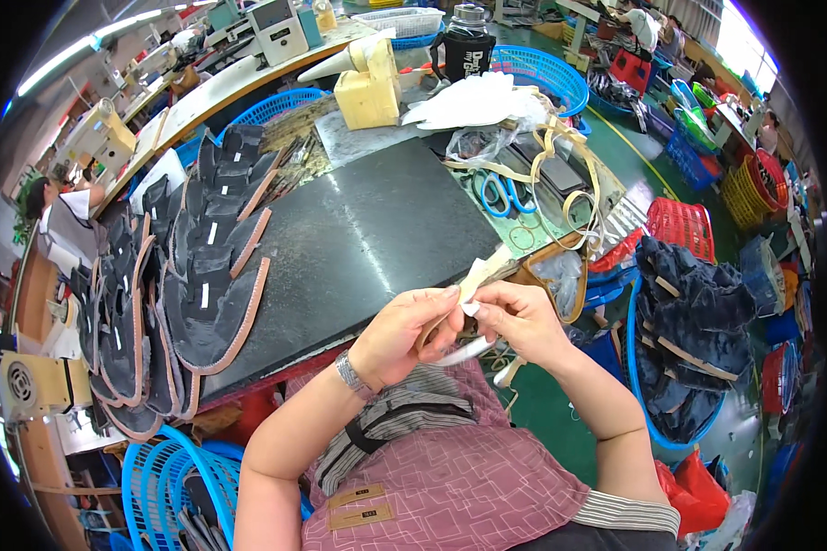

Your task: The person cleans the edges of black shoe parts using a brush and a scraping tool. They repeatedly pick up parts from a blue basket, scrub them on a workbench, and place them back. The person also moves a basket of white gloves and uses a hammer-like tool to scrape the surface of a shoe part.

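Note:
My left hand (402, 336) and my right hand (524, 320) meet over the near right edge of the black work slab (368, 220). Both have their fingers closed on a thin cream strip (474, 279), which runs up and away from between them. A small white tab (470, 309) shows at my right fingertips. Below the hands hangs a white curved band (466, 352); whether it joins the strip I cannot tell. To the left, dark grey shoe uppers (213, 317) with tan stitched edges lie overlapping in rows.
Blue-handled scissors (504, 195) and loops of cream tape (579, 197) lie right of the slab. Beyond stand a yellowish block (368, 96) and a dark-sleeved jar (467, 50). A blue-rimmed basket of dark pieces (689, 321) is at right, another blue basket (170, 487) at lower left.

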